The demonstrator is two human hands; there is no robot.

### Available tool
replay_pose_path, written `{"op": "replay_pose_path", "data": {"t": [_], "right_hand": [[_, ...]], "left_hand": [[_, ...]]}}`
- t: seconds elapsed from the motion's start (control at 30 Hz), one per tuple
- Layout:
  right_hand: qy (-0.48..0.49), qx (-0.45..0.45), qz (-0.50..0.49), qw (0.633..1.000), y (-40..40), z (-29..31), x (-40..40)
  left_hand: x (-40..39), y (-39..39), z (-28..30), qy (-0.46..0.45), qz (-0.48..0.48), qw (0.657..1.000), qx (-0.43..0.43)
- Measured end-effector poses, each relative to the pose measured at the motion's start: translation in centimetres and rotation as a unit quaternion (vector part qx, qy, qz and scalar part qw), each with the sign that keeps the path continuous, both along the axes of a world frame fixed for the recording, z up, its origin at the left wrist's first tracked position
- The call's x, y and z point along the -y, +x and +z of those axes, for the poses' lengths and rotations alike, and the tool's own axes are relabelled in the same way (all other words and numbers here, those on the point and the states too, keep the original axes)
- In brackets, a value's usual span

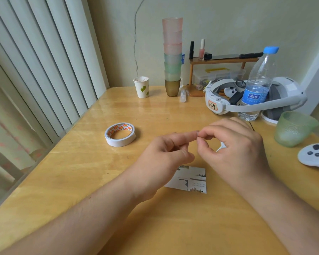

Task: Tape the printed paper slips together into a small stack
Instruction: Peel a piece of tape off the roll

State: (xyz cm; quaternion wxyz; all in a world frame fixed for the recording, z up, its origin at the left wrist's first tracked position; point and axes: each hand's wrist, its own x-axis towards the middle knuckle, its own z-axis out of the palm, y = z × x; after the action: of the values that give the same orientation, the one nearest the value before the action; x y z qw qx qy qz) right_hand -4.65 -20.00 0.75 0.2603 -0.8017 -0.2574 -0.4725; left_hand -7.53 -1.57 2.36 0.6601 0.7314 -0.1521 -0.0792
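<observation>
The small white printed paper slips (189,179) lie on the wooden bench (85,172) at six o'clock beneath both hands, left (165,153) and right (232,144), which should keep the tiny tape piece (197,134) pinched taut between them.

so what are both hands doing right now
Left hand: fingers curled, pinching a small piece of tape at its fingertips.
Right hand: pinching the same piece from the other side.

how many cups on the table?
3 separate: paper cup at the back, a cup stack beside it, green cup far right. The stack's cups are too blurred to count.
</observation>
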Motion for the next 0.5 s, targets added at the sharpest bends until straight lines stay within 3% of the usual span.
{"op": "replay_pose_path", "data": {"t": [0.5], "right_hand": [[-0.008,-0.040,0.016,0.999,0.20,-0.22,0.09]], "left_hand": [[-0.17,0.09,0.08,0.026,0.011,0.999,0.020]]}}
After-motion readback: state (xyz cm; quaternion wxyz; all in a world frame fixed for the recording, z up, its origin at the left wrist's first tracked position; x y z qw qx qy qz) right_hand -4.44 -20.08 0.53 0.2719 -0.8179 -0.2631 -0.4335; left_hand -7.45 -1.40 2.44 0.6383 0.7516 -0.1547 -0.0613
